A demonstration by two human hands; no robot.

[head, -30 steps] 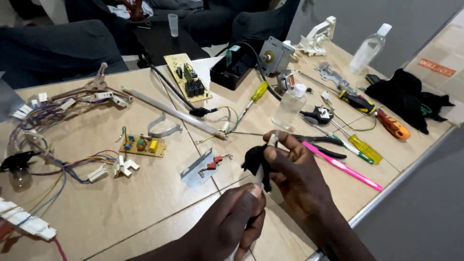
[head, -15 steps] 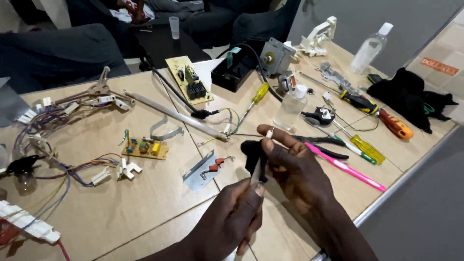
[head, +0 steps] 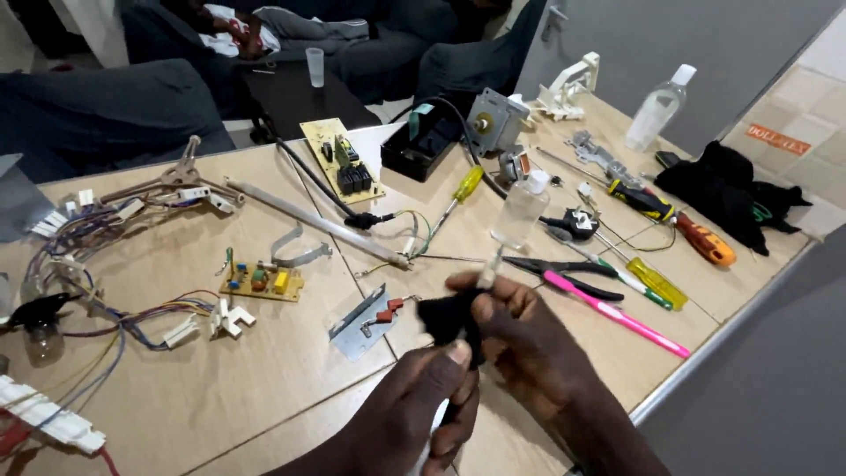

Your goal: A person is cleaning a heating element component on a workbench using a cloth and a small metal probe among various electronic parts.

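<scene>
Left hand (head: 414,414) at six o'clock, thumb pressed on a small black part (head: 449,319), right hand (head: 520,339) pinching it from the other side above the tabletop (head: 203,397), pink-handled tool (head: 617,316) at three o'clock, clear bottle (head: 520,210) toward twelve.

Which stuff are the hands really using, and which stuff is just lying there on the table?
In use:
- small black part, pinched between both hands
- left hand
- right hand

Just lying about:
- pink toothbrush
- black pliers
- yellow-handled screwdriver
- small clear bottle
- small circuit board
- bundle of wires
- black cloth
</scene>
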